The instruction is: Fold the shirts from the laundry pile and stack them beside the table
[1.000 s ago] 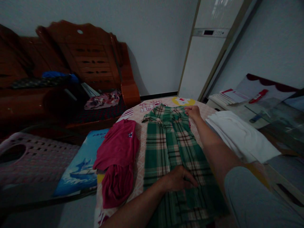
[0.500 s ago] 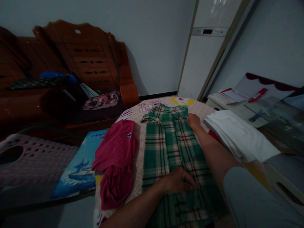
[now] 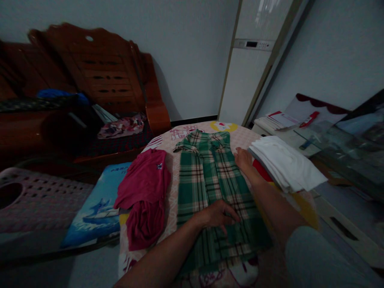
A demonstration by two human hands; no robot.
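A green plaid short-sleeved shirt [image 3: 195, 180] lies lengthwise on the round table, its collar at the far end and one sleeve folded in on the left. My left hand [image 3: 219, 215] is over the lower front of the shirt, fingers apart, with nothing gripped in it. Beside the shirt's upper right edge rests my right hand [image 3: 243, 161], its fingers loosely stretched out and partly blurred. A crumpled dark pink garment [image 3: 144, 180] lies to the left of the shirt.
A stack of folded white cloth [image 3: 285, 162] sits at the right on the patterned tablecloth [image 3: 174, 168]. Left of the table are a blue printed bag [image 3: 96, 212] and a pink woven basket [image 3: 45, 200]. A wooden sofa [image 3: 102, 76] stands behind, and a glass shelf [image 3: 345, 148] at the right.
My left hand has let go of the shirt's front, which now lies flatter with its hem in view. My right hand's fingers have loosened at the shirt's edge. The view has shifted slightly right.
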